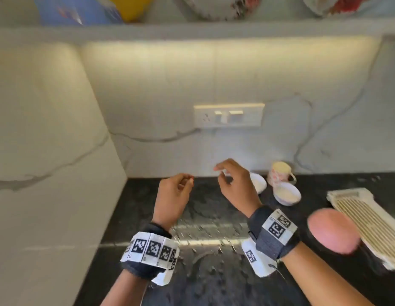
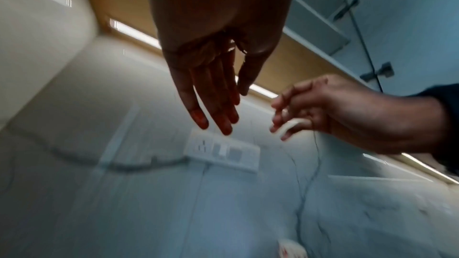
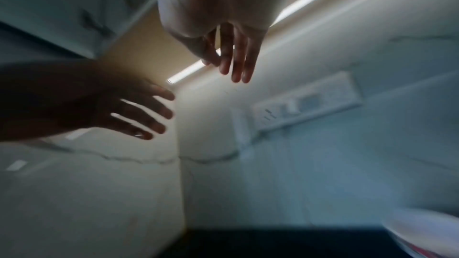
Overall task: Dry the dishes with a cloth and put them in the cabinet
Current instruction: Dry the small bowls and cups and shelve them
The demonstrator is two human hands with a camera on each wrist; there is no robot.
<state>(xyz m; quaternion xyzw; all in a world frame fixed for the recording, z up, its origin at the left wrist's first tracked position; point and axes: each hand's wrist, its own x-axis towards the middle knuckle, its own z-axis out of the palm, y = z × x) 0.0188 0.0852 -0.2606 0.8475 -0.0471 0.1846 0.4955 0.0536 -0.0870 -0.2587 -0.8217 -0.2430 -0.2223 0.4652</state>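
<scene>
Both my hands hover empty above the black countertop (image 1: 205,219). My left hand (image 1: 181,186) has relaxed fingers, which lie straight in the left wrist view (image 2: 218,109). My right hand (image 1: 229,177) is a little higher and to the right, fingers loosely bent, holding nothing (image 3: 233,60). Just behind it, against the wall, stand a white bowl (image 1: 259,182), a floral cup (image 1: 280,173) and a second white bowl (image 1: 288,194). A blurred pink rounded thing (image 1: 333,230) lies at the right, too blurred to identify.
A cream slatted drying tray (image 1: 366,219) lies at the right edge of the counter. Overhead, a shelf (image 1: 192,29) carries blue, yellow and patterned plates. A switch plate (image 1: 228,115) is on the marble back wall, and a marble side wall (image 1: 48,151) closes the left.
</scene>
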